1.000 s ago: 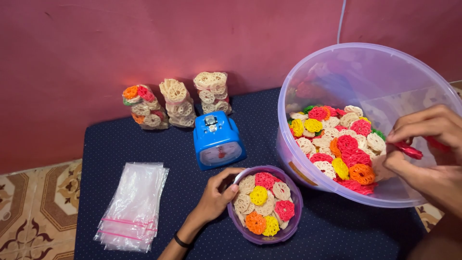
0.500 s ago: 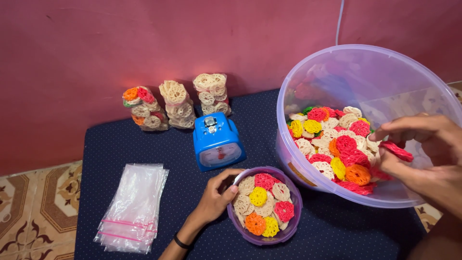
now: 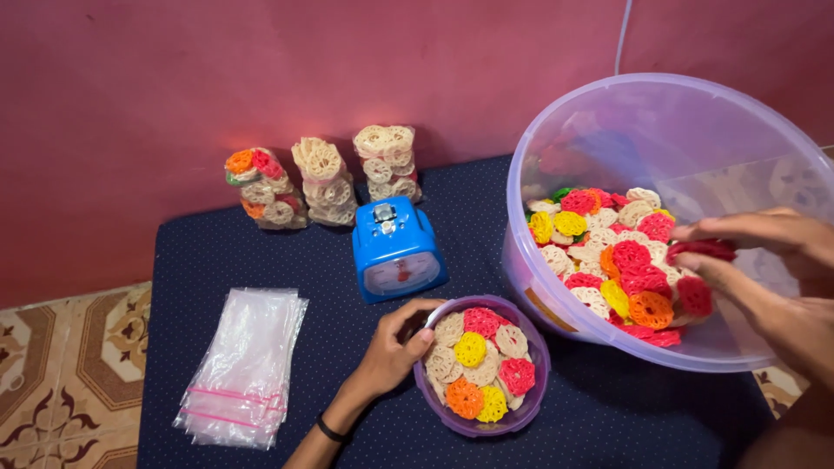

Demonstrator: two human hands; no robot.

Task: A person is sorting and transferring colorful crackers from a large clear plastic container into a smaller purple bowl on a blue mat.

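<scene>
My left hand [image 3: 391, 347] grips the left rim of a small purple bowl [image 3: 530, 406] filled with round lattice crackers in cream, red, yellow and orange. My right hand [image 3: 764, 269] reaches into a large clear tub [image 3: 608, 122] at the right and pinches a red cracker [image 3: 702, 249] between thumb and fingers. It hovers above the heap of coloured crackers [image 3: 612, 260] on the tub's bottom.
A blue alarm clock [image 3: 397, 250] lies on the dark dotted tablecloth [image 3: 217, 260] behind the bowl. Three packed bags of crackers [image 3: 323, 181] stand along the red wall. A stack of clear zip bags [image 3: 245, 365] lies at the front left. Patterned floor tiles [image 3: 61, 373] show at the left.
My right hand has lifted the red cracker up off the heap and shifted slightly right inside the tub. My left hand stays on the bowl's rim.
</scene>
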